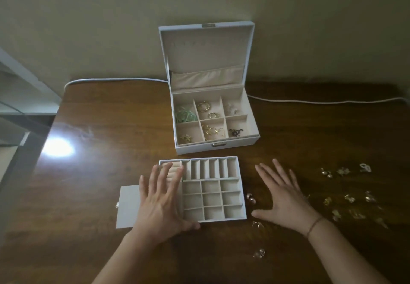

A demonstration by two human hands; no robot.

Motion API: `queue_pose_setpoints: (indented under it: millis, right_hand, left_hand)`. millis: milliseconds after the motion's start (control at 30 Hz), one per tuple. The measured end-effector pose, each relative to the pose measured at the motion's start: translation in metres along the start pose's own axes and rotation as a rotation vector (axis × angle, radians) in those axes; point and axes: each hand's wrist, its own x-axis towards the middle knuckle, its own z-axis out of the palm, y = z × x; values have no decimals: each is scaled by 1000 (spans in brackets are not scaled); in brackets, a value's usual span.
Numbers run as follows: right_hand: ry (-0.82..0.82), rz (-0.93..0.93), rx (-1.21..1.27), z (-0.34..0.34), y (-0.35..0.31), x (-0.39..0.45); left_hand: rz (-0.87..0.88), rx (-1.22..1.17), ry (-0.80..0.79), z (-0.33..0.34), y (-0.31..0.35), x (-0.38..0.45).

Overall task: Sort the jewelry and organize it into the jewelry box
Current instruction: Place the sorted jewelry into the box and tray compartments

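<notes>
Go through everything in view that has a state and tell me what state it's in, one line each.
Jewelry box: lid up, six compartments, all holding jewelry.
Removable tray: out of the box, on the table, visible compartments empty.
Left hand: open, fingers spread over the tray's left side.
Right hand: open, flat on the table.
Loose jewelry: scattered on the table, unsorted.

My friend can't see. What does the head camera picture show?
Two open hands, left hand over an empty divided tray, right hand flat on a wooden table. Behind stands an open jewelry box; loose gold jewelry lies right.
</notes>
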Motion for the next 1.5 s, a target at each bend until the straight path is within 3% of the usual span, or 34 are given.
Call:
queue_pose_setpoints:
  millis: [200,400,733,1033,1200,1500]
  right_hand:
    - [195,29,157,13,9,-18]
    - [229,-67,89,27,-6,-4]
    - [297,-1,75,22,30,7]
    - [313,-88,8,25,37,9]
    - [360,8,137,13,34,26]
    - [287,-115,-87,13,22,27]
  left_hand:
    - [-19,16,155,19,19,-19]
    - [-131,-24,282,34,32,-26]
    - [-129,11,297,46,62,-19]
    - [-144,85,241,51,67,-18]
    - [-220,6,293,43,71,-9]
    - [-307,3,280,31,63,23]
